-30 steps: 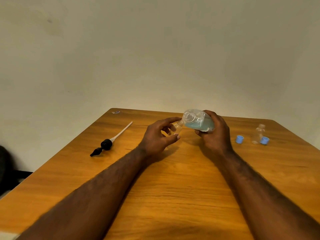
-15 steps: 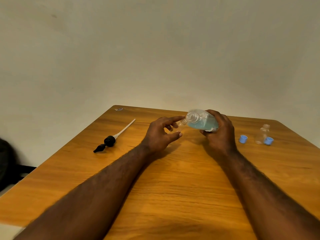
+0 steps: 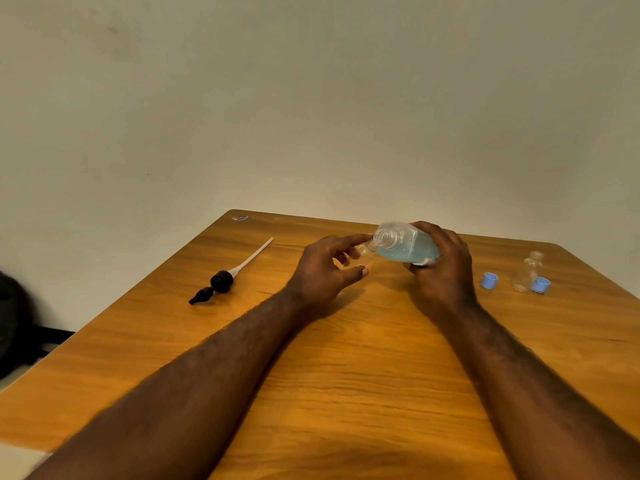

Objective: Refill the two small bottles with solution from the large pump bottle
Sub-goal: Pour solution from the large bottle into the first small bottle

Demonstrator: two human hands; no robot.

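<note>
The step in hand looks like the pour into the first small bottle. The right hand has its fingers curled round the large pump bottle. It holds the bottle tipped almost on its side above the far middle of the bench, with the open neck towards the left hand. That hand's fingers pinch the first small bottle between forefinger and thumb, its mouth right at the big neck; I cannot tell whether they touch or whether solution is running.

The next move probably calls for a slow further tilt with the two mouths kept lined up, since the small opening is narrow.

The second small bottle stands near the right edge between two blue caps. The pump head lies towards the left edge.
</note>
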